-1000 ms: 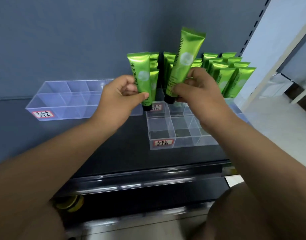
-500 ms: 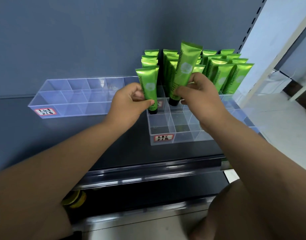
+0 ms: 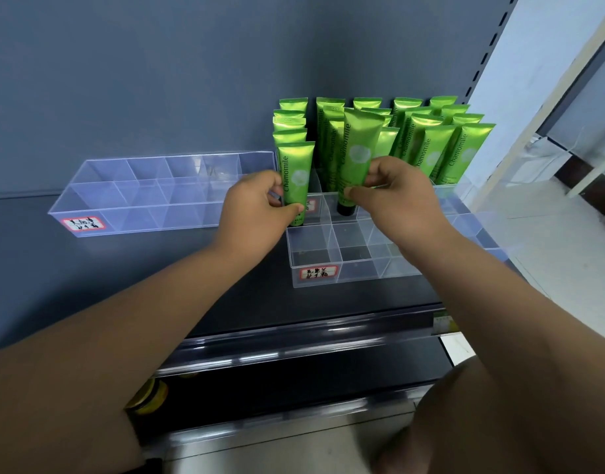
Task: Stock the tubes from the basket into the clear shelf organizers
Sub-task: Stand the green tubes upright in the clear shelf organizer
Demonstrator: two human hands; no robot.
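Green glossy plastic tube (image 3: 296, 179) in my left hand (image 3: 256, 213), a second green tube (image 3: 357, 148) in my right hand (image 3: 396, 196): both pinched low near the black caps, upright in cells of the clear plastic shelf organizer (image 3: 362, 275). I judge them light, soft-walled, slick; low holds suit.

Both hands lower their green tubes: the left tube (image 3: 296, 179) and right tube (image 3: 355, 155) now stand cap-down inside the organizer (image 3: 362, 268).
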